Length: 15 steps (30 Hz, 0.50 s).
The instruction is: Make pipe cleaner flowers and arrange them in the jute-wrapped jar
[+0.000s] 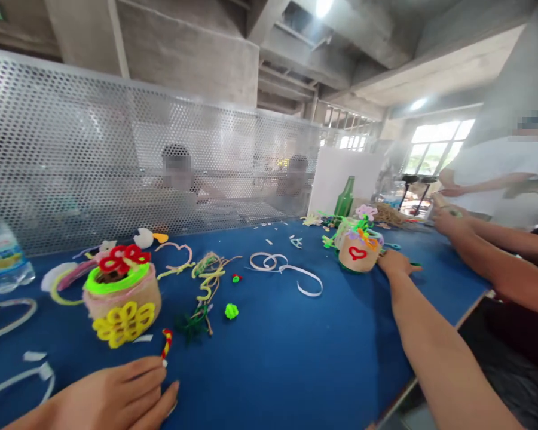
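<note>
My left hand (116,394) lies at the table's near edge, its fingers closed in a pinch on a short red-and-yellow striped pipe cleaner (166,343). Just beyond it stands a small burlap basket (122,295) with a neon green rim, a red flower on top and a yellow knot on its front. My right arm reaches far out to the right. My right hand (397,264) rests flat on the blue table (287,358), fingers stretched out and touching a second burlap basket (357,254) that bears a red heart.
Loose pipe cleaners (208,278), white ribbon curls (280,269) and a green pompom (231,310) lie scattered mid-table. A water bottle (2,254) stands far left, a green glass bottle (344,197) at the back. A co-worker's arms (488,245) reach in from the right. People sit behind the perforated screen (116,161).
</note>
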Tool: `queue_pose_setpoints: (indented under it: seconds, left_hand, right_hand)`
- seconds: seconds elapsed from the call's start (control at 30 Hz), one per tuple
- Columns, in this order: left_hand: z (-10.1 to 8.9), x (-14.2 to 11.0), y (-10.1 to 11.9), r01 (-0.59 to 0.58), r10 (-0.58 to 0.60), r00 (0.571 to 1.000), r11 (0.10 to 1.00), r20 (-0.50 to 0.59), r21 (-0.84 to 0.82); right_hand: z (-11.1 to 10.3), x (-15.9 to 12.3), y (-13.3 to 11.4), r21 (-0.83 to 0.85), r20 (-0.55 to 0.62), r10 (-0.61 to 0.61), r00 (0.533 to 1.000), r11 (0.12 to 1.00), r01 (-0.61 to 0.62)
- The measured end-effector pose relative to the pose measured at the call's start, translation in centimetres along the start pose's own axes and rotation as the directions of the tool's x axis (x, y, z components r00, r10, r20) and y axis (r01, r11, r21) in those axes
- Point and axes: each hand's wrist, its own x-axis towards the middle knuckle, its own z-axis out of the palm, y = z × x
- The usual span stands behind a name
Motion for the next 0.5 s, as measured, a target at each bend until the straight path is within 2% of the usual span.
queue_pose_setpoints:
  seconds: [0.07, 0.1, 0.2, 0.3, 0.43, 0.5]
  left_hand:
    - [-2.2, 2.4, -0.2, -0.115, 0.116, 0.993, 0.993, 0.016, -0.027]
    - [-3.0, 3.3, -0.4, -0.13, 0.131, 0.991, 0.991, 0.011, -0.025]
    - [-3.8, 4.4, -0.9, -0.159, 0.159, 0.986, 0.987, -0.052, -0.003]
    - [-3.4, 4.4, -1.2, -0.175, 0.174, 0.982, 0.985, -0.072, -0.006]
    - [-3.1, 4.3, -1.2, -0.18, 0.179, 0.979, 0.984, -0.095, 0.003]
    - [-3.3, 4.3, -1.2, -0.191, 0.192, 0.976, 0.981, -0.098, 0.019]
  right_hand:
    - [-0.6, -1.8, -0.2, 0.011, -0.174, -0.009, 0.985, 1.0, 0.012]
    - [-1.0, -2.7, -0.3, 0.023, -0.255, -0.007, 0.967, 1.0, 0.014]
    - [-2.1, -5.4, -0.7, 0.106, -0.374, 0.037, 0.927, 0.994, 0.003]
    - [-2.7, -7.5, -1.1, 0.215, -0.359, 0.107, 0.927, 0.976, -0.029]
    - [-3.1, -9.9, -1.9, 0.277, -0.316, 0.124, 0.941, 0.96, -0.033]
    - [-3.8, -11.2, -2.5, 0.347, -0.319, 0.206, 0.925, 0.934, -0.088]
